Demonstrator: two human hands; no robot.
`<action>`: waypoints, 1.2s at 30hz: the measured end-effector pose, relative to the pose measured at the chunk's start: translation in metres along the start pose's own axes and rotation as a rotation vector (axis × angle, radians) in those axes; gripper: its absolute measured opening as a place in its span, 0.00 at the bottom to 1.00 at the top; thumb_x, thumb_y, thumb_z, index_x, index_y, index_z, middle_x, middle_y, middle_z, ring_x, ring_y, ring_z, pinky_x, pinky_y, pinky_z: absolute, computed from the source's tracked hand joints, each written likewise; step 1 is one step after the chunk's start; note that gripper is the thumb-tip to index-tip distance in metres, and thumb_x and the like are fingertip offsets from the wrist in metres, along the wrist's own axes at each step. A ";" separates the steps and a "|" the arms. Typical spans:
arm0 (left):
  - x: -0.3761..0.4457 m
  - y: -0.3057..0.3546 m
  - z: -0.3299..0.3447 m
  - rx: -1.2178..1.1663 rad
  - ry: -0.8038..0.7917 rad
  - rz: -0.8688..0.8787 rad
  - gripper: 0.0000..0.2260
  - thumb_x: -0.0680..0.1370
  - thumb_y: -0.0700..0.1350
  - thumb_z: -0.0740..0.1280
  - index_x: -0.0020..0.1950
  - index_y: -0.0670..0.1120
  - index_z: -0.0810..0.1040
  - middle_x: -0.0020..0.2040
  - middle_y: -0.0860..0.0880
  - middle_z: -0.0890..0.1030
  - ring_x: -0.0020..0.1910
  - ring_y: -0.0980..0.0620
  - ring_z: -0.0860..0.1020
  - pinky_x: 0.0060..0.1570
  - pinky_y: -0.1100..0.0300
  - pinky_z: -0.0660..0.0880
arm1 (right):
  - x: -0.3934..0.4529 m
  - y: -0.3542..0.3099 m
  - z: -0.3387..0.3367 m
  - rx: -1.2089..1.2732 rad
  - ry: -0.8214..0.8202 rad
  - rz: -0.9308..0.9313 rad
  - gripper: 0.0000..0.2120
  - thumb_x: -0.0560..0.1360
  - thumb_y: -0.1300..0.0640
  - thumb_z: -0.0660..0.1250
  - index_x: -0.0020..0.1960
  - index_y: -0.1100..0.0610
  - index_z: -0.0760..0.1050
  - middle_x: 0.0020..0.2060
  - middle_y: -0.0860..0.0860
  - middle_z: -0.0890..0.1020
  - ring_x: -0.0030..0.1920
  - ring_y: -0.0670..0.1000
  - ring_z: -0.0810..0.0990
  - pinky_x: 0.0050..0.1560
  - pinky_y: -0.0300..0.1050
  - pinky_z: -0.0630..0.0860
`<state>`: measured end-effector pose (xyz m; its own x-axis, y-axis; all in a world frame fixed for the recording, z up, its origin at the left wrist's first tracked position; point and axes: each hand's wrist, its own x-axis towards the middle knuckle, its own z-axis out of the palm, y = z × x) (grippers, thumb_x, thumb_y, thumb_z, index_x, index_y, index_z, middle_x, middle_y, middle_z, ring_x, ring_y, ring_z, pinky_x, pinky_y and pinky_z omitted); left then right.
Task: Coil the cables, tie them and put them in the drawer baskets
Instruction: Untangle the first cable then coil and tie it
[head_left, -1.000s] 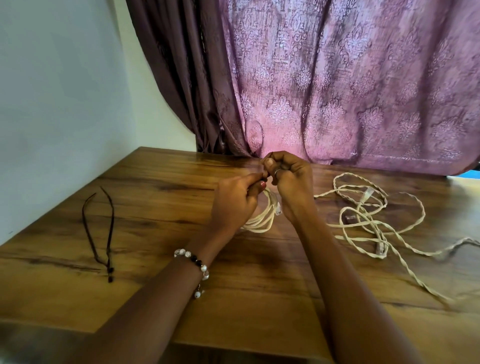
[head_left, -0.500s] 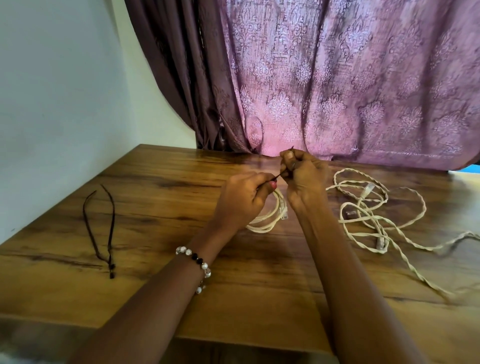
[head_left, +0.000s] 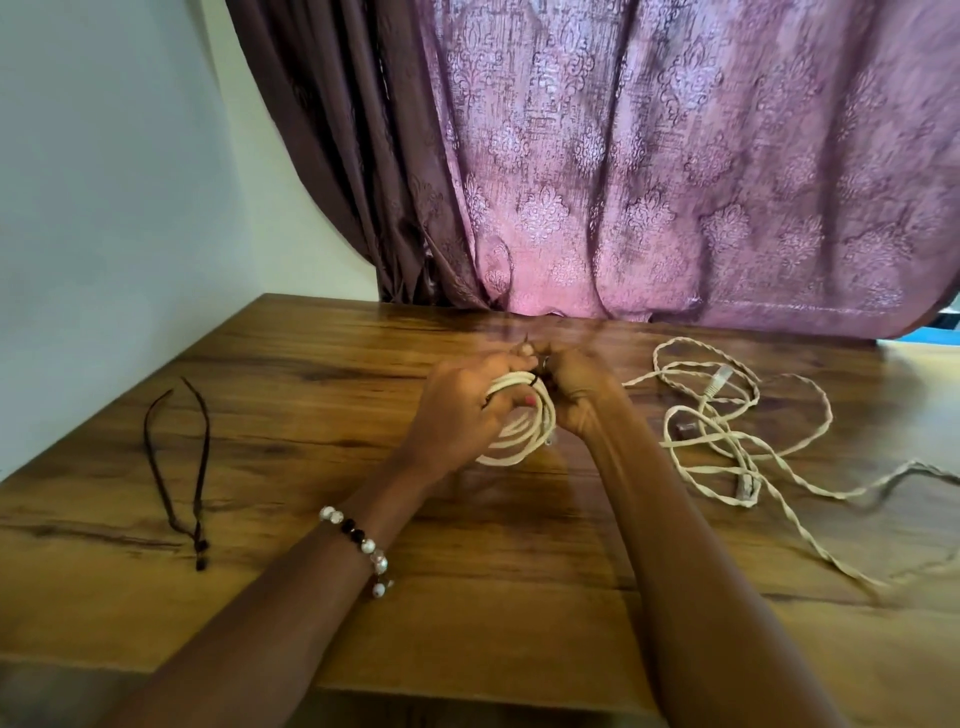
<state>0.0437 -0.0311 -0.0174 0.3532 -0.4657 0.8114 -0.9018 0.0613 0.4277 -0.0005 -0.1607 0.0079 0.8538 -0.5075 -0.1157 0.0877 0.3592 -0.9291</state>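
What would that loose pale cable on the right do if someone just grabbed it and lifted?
Probably flop: the loose cable sprawls in limp, overlapping loops across the table, so it would likely dangle and tangle. Its long tail would probably drag behind. It looks thin, so likely light, and its plug ends might snag.

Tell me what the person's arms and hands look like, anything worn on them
Both forearms are bare, with no sleeves in view. The left wrist carries a beaded bracelet of pearly white, clear and dark beads. A nail on the left hand is painted pink-red. The right hand seems to wear a finger ring, too small to describe.
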 end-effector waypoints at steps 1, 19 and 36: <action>0.001 0.002 -0.003 -0.097 0.030 -0.074 0.11 0.69 0.42 0.73 0.51 0.43 0.83 0.49 0.48 0.84 0.48 0.54 0.82 0.50 0.57 0.78 | 0.000 0.002 0.000 0.009 -0.042 0.033 0.19 0.76 0.75 0.48 0.36 0.65 0.73 0.25 0.55 0.77 0.21 0.47 0.75 0.24 0.37 0.75; 0.004 -0.003 -0.008 -0.007 0.012 0.003 0.09 0.72 0.33 0.69 0.51 0.39 0.83 0.50 0.46 0.81 0.48 0.60 0.77 0.49 0.70 0.73 | -0.014 0.003 -0.008 -0.167 -0.252 0.381 0.24 0.79 0.66 0.54 0.28 0.64 0.79 0.25 0.55 0.79 0.21 0.46 0.77 0.26 0.38 0.78; 0.013 0.000 -0.018 -0.607 0.156 -0.825 0.09 0.70 0.30 0.72 0.50 0.35 0.81 0.29 0.48 0.81 0.22 0.59 0.75 0.25 0.67 0.73 | -0.027 -0.020 -0.006 -0.469 -0.145 -0.645 0.05 0.68 0.67 0.74 0.42 0.60 0.81 0.34 0.51 0.82 0.36 0.49 0.78 0.37 0.42 0.77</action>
<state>0.0528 -0.0214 0.0005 0.8716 -0.4481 0.1989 -0.1027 0.2300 0.9678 -0.0284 -0.1585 0.0278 0.7692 -0.3845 0.5103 0.3889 -0.3520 -0.8514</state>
